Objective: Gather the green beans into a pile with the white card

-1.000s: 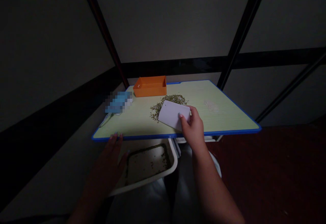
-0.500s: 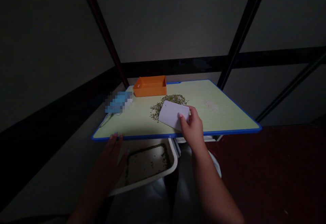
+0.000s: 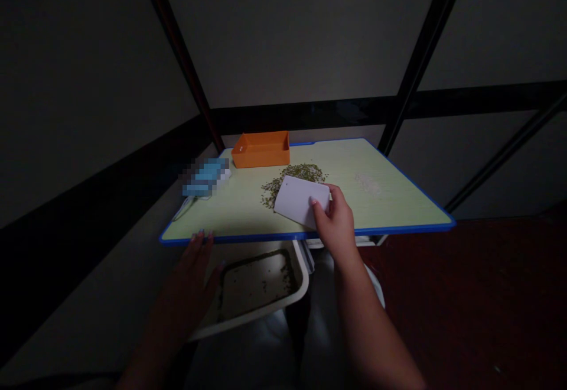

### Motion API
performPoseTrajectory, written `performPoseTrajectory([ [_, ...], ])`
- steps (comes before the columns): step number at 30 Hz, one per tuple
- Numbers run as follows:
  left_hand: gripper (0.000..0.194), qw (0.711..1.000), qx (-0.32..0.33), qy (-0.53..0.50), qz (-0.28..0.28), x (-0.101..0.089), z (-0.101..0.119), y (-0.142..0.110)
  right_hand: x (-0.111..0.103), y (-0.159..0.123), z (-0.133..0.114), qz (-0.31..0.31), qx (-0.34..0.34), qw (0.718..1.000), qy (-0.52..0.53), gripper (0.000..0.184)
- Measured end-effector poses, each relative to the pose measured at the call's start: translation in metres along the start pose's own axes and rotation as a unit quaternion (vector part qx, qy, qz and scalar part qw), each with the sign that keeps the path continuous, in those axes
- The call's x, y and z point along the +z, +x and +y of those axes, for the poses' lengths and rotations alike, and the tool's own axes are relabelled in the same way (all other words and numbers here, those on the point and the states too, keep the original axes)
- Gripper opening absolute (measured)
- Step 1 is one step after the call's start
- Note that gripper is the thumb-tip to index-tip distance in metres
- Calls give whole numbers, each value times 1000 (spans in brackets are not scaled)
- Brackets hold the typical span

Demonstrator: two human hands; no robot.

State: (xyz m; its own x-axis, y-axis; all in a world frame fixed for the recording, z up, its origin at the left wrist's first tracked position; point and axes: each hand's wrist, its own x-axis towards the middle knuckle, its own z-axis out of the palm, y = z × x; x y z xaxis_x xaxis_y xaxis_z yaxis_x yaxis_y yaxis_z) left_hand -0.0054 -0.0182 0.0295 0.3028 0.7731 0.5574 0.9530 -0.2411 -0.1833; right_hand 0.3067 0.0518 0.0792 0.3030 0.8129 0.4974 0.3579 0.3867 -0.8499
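My right hand (image 3: pixel 335 218) grips a flat white scraper card (image 3: pixel 299 199) by its right end, thumb on top. The card has a small hole near its upper left corner and leans over the near side of a spread of small green grains (image 3: pixel 305 171), hiding part of it. Some pale bits lie among the grains. My left hand (image 3: pixel 192 275) is open, its fingertips at the front edge of the table (image 3: pixel 239 213). Below that edge, next to my left hand, is a white tray (image 3: pixel 301 280) with a few dark grains inside.
At the table's back stands an orange box (image 3: pixel 261 158). A blurred-out blue item (image 3: pixel 206 177) with a white cable lies at the left edge. A small patch of pale grains (image 3: pixel 367 183) is on the right. Dark wall panels (image 3: pixel 301 35) rise behind the table.
Almost nothing differs. The white card in my right hand has shifted very slightly left; my left hand stays in place.
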Motion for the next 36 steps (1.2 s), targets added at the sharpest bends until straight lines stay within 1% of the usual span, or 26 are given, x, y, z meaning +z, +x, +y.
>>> performPoseTrajectory([
  [3,63,1000,8,-4,2,0,-1,0,0,0,-1,-4,2,1000,5,29],
  [11,64,999,-20,-22,-23,3,-1,-2,-2,0,-1,-7,5,1000,-20,30],
  [17,64,999,-25,-30,-21,4,-1,-3,-2,0,0,-6,-2,999,-35,29],
  [21,64,999,-34,-30,-30,5,-2,-3,-3,-1,-1,-22,2,999,-24,29],
  [25,63,998,-40,-35,-39,6,-2,-4,-5,0,1,-18,-4,1000,-8,29],
  [32,64,999,-24,-33,-22,4,-1,-2,-5,1,1,-10,-7,999,-29,28],
  [36,64,999,-26,-35,-26,2,0,-2,-4,0,0,-17,-12,999,-24,27],
])
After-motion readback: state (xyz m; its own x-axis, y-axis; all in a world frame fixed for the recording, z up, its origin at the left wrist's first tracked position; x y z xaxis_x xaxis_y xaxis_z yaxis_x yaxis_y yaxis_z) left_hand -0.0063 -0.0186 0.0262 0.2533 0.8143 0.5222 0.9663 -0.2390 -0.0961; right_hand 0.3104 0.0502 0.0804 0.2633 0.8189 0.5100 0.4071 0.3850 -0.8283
